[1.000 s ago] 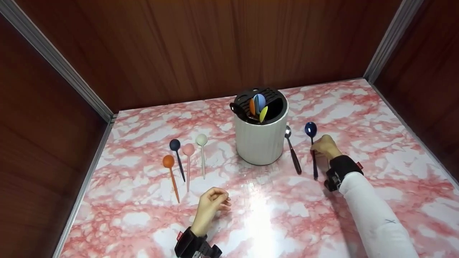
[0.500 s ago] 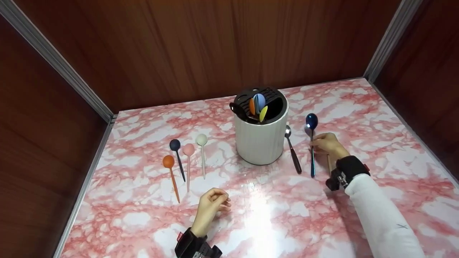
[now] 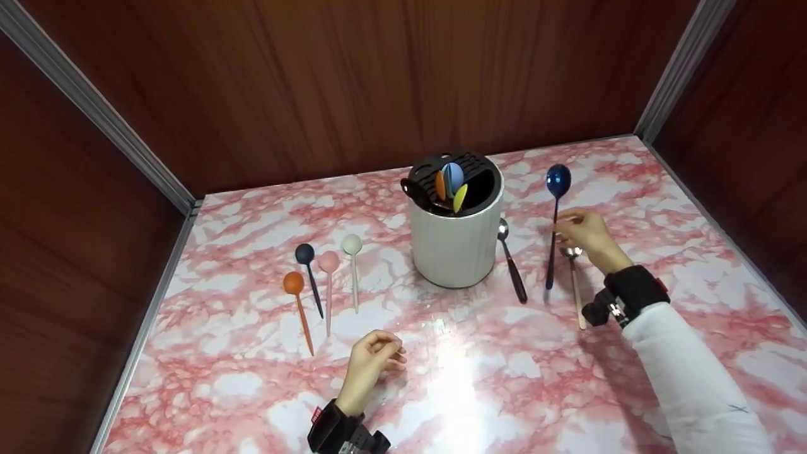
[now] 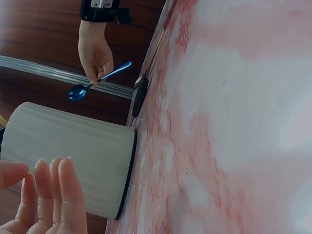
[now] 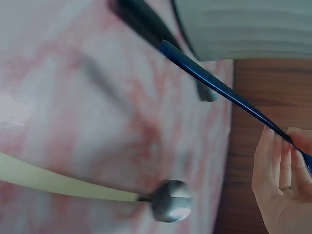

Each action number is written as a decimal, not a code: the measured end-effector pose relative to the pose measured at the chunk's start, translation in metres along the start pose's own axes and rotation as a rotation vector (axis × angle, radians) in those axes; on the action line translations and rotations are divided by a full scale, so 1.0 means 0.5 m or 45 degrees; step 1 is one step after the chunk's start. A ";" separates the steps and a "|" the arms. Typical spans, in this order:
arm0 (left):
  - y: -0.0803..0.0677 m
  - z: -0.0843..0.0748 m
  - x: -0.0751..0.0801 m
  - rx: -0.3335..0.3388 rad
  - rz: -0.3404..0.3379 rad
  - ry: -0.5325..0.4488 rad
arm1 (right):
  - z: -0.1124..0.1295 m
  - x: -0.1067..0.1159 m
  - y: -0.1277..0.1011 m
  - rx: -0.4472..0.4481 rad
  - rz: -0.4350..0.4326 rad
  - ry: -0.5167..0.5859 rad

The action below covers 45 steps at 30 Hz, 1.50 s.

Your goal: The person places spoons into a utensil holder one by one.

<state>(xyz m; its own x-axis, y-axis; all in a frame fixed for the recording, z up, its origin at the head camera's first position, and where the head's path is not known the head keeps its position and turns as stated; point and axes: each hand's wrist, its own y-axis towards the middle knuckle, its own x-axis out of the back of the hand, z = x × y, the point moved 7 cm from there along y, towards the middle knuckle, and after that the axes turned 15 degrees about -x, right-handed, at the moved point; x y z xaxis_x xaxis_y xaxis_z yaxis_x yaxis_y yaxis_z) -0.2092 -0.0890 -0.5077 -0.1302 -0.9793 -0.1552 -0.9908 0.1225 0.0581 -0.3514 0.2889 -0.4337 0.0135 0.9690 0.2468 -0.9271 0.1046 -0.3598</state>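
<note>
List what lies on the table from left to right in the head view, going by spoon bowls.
Orange spoon → dark navy spoon → pink spoon → cream spoon → white utensil holder → black-handled steel spoon → blue spoon pinched by right hand.

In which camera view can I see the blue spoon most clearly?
The head view: the whole blue spoon shows there, bowl up, pinched at mid-handle by the right hand, beside the white holder. The left wrist view shows it small and far off. The right wrist view shows only its handle, up close.
</note>
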 end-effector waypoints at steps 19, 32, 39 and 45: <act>-0.001 -0.004 -0.002 0.002 0.009 0.012 | 0.144 -0.021 -0.086 0.281 0.001 0.093; -0.003 -0.002 -0.003 0.001 0.004 -0.012 | 0.244 -0.043 -0.149 0.456 -0.071 0.017; -0.003 -0.005 -0.004 0.001 0.002 -0.019 | 0.288 -0.042 -0.166 0.548 0.004 0.151; -0.004 -0.005 -0.002 0.000 -0.003 -0.006 | 0.330 -0.045 -0.179 0.618 0.035 0.227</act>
<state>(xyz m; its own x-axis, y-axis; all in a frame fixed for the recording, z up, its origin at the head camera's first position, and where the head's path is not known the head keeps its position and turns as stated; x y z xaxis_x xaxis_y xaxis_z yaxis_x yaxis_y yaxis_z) -0.2069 -0.0884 -0.5053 -0.1278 -0.9789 -0.1597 -0.9911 0.1200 0.0577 -0.3303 0.2206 -0.2588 0.0111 0.9974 0.0711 -0.9944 0.0036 0.1056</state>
